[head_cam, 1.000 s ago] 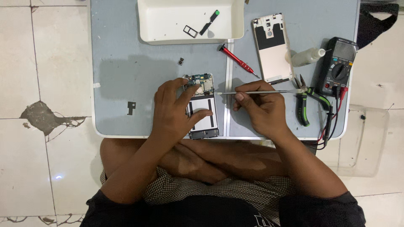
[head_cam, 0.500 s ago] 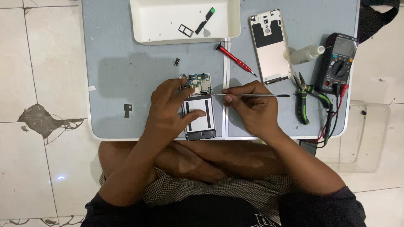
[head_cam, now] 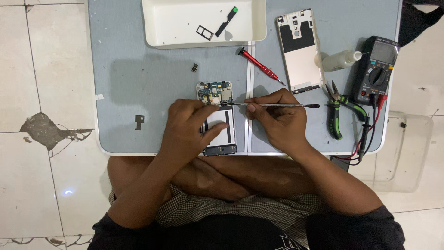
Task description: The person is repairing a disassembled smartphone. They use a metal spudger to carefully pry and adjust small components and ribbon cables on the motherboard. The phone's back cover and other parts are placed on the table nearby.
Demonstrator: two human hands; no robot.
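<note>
**Head view: two hands on an opened phone**

Head camera looks straight down on a grey table (head_cam: 138, 83), and starting at the left there is a small dark bracket (head_cam: 139, 121) lying alone on the surface. A tiny black part (head_cam: 194, 67) sits further in, below the white tray (head_cam: 175, 28), which holds a card-slot frame (head_cam: 204, 32) and a black strip with a green tip (head_cam: 227, 19).

Now the centre: the left hand (head_cam: 187, 132) is clamped over the opened phone (head_cam: 221, 125), thumb across its white battery area, pinning it near the table's front edge. The circuit board at the phone's top end is exposed.

The right hand (head_cam: 280, 122) pinches a thin metal tool (head_cam: 277, 105), its tip meeting the phone's upper right edge.

Moving right, a red screwdriver (head_cam: 259, 67) lies at a slant, then the phone's back cover (head_cam: 301, 51), a small clear bottle (head_cam: 340, 60), green-handled pliers (head_cam: 336, 113) and a multimeter (head_cam: 377, 69) with its leads.
</note>
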